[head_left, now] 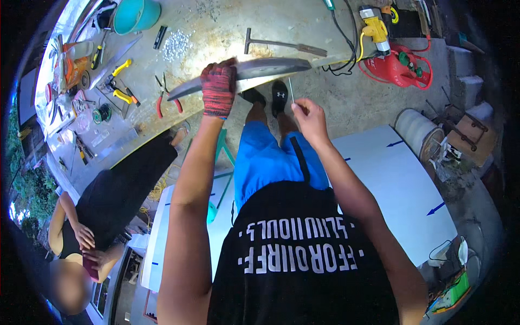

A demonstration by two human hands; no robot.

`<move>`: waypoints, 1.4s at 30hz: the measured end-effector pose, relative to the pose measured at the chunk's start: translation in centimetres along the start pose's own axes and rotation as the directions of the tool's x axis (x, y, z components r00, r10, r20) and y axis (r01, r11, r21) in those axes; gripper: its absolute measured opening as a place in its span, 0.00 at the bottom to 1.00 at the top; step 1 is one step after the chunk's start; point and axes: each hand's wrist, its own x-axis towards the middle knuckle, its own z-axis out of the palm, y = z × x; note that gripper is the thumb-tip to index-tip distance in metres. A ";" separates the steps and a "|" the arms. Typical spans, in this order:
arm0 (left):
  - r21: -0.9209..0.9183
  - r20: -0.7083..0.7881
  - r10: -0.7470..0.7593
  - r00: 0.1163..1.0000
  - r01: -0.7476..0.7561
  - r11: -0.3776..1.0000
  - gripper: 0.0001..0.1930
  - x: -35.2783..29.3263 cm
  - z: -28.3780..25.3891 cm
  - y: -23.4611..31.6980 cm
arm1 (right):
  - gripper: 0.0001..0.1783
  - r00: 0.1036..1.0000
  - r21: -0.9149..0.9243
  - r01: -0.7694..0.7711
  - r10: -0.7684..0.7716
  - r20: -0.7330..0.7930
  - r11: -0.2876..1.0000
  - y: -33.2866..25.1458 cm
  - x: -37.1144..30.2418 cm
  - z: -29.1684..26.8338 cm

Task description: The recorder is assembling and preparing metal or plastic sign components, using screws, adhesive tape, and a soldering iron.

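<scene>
- By its front edge, the workbench (214, 24) is crossed by the work; if the piece were slid outward, support could be lost.
- Over that edge the curved dark strip (273, 67) is held at a slant; whether it is rested on the bench or lifted cannot be told. Should it be tipped by its unheld right end, a drop could be caused.
- Behind it, the T-shaped tool (284, 44) is left lying close by and could be knocked if the strip were swung back.
- Around the strip, left of its middle, the fingers of the gloved left hand (218, 89) are curled; with only one hand used, a twist in the grip might be hard to resist.
- By the bare right hand (311, 116) a thin pale rod (291, 89) is pinched at the fingertips; it could be dropped through so slight a hold, or the uncovered skin scraped if the strip's edge is sharp.
- Near the strip's left tip, the red-handled pliers (163, 91) could be caught and dragged.
- Farther back, a heap of shiny bits (176, 46) could be scattered by any sweep.
</scene>
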 end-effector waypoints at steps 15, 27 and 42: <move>-0.009 -0.101 -0.066 0.993 0.065 0.998 0.13 -0.7 0.4 0.9 | 0.14 1.000 0.007 -0.003 0.003 -0.016 1.000 0.1 2.2 1.6; 0.103 -0.043 -0.095 0.995 0.099 0.990 0.13 -0.5 0.2 1.3 | 0.08 0.827 -0.717 0.368 -0.561 -0.038 0.592 -5.8 4.9 -0.9; 0.127 -0.063 -0.168 0.984 0.175 0.976 0.15 -0.9 0.7 1.4 | 0.08 0.845 -0.815 0.446 -0.475 0.246 0.371 -7.9 4.1 2.2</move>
